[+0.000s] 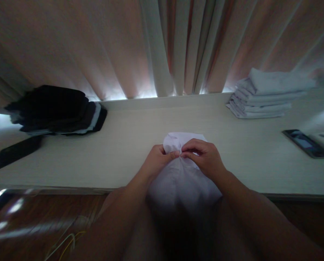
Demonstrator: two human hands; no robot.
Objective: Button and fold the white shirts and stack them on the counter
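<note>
A white shirt point(180, 181) hangs over the near edge of the table, its upper end lying on the tabletop. My left hand point(159, 159) grips it from the left, the thumb pressed on the cloth near the centre line. From the right, my right hand point(206, 156) pinches the same spot with thumb and forefinger, the fingertips of both hands almost touching. Creases run down the cloth from this pinched point. Whether a button sits between the fingers is too small to make out. The lower part of the shirt falls into shadow close to my body.
A pale table point(123, 145) stretches across. Folded dark clothes point(55, 108) are stacked at the left, beside a flat black object point(16, 154). Folded white cloths point(267, 98) are piled at the right, with a phone point(305, 143) nearer. Curtains point(110, 47) hang behind; cables point(69, 239) lie below left.
</note>
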